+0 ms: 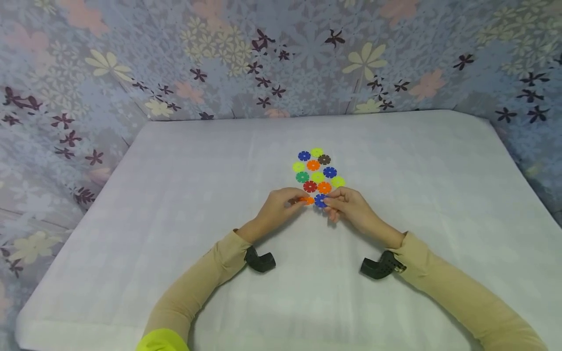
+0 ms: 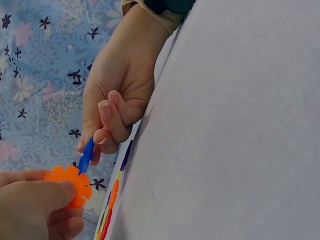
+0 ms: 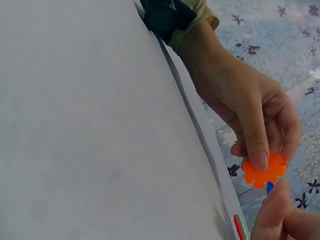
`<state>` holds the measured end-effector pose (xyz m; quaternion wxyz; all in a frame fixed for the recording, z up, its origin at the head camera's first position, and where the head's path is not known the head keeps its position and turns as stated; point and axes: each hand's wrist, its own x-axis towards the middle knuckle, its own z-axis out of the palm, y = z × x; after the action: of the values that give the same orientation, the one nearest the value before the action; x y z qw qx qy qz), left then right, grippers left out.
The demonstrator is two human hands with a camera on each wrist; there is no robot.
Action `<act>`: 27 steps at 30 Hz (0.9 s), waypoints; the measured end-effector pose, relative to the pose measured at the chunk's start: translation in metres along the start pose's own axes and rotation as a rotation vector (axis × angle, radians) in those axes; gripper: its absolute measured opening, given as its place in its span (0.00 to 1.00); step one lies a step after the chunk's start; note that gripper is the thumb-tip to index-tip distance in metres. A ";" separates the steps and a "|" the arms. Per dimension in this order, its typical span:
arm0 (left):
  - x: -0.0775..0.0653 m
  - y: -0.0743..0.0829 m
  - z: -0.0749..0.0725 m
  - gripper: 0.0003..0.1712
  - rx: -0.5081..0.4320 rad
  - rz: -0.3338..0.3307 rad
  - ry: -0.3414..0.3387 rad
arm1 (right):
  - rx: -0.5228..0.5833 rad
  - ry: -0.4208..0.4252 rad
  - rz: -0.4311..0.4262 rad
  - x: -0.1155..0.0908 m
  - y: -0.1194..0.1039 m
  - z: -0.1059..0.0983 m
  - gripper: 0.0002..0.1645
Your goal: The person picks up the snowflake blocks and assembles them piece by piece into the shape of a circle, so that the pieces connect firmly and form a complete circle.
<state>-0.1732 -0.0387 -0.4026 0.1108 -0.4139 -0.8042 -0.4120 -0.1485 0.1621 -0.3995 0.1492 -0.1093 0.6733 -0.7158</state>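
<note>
My left hand pinches an orange notched plastic disc between thumb and fingers. In my right hand a blue notched disc is pinched by its edge. The two discs meet rim to rim, the blue one turned edge-on to the orange one in the left wrist view. How deep their slots engage, I cannot tell. In the right wrist view the orange disc faces the camera, and only a bit of the blue disc shows. A brown disc is partly hidden by the left hand.
Beyond the hands, several loose notched discs lie on the white-covered table, among them a red disc, a green disc and a yellow disc. A flower-patterned cloth hangs behind the table.
</note>
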 end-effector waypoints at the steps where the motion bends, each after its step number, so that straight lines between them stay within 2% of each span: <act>1: -0.001 0.000 0.000 0.08 -0.004 0.006 0.000 | 0.023 -0.004 0.011 0.000 0.001 0.001 0.13; 6: -0.001 0.001 0.001 0.07 -0.059 0.011 0.004 | 0.087 -0.018 0.003 0.001 0.004 0.003 0.12; 11: -0.002 0.001 0.003 0.04 -0.124 0.012 0.053 | 0.175 -0.038 -0.015 0.003 0.006 0.006 0.08; 18: -0.004 0.003 0.005 0.04 -0.131 0.021 0.071 | 0.181 -0.084 -0.014 0.002 0.007 0.004 0.07; 25: -0.002 0.025 -0.005 0.06 -0.193 0.003 0.062 | 0.161 -0.108 0.060 0.002 0.006 0.003 0.08; 27: 0.001 0.027 -0.007 0.06 -0.200 -0.001 0.059 | 0.171 -0.109 0.074 0.003 0.005 0.001 0.07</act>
<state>-0.1546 -0.0350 -0.3828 0.0923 -0.4103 -0.7557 -0.5021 -0.1507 0.1593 -0.4047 0.2208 -0.1103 0.6043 -0.7576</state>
